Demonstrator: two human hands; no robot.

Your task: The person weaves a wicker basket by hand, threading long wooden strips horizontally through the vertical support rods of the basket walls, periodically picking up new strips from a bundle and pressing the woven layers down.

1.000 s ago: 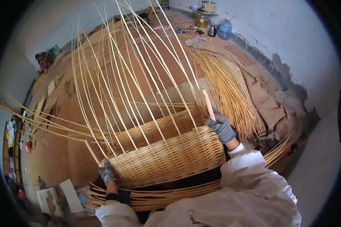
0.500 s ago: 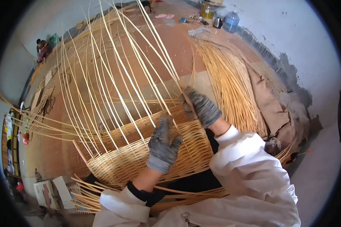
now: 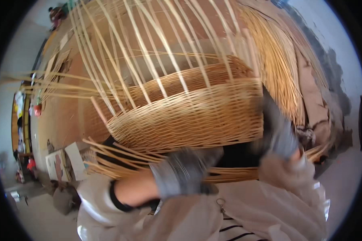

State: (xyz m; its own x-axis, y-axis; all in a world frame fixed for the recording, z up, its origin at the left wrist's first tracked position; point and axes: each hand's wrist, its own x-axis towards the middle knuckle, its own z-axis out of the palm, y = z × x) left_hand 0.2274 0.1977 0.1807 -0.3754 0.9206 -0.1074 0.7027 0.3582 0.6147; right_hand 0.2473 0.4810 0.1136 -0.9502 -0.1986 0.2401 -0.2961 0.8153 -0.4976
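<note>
A half-woven wicker basket [image 3: 189, 116] lies in front of me, its tall pale willow stakes [image 3: 171, 54] rising and leaning away. My left hand [image 3: 185, 170], in a grey knitted glove, is just below the basket's near lower edge, over a bundle of willow rods [image 3: 112, 158]. Its fingers point right, the thumb apart from them, and nothing shows between. My right hand [image 3: 278, 130], gloved alike, is at the basket's right end; motion smears its fingers, and whether it touches the weave I cannot tell. A thicker stick [image 3: 98, 109] stands up at the basket's left corner.
A large heap of willow rods [image 3: 269, 56] lies at the far right beside brown cloth [image 3: 311, 92]. Long loose rods [image 3: 64, 90] stick out to the left. A booklet-like flat thing [image 3: 58, 165] lies at the lower left. Another person [image 3: 56, 17] is at the far left.
Both hands have come off the basket's top edge: the left moved down below it, the right down along its right end. The view has tipped downward. The short stick is no longer in clear sight in the right hand.
</note>
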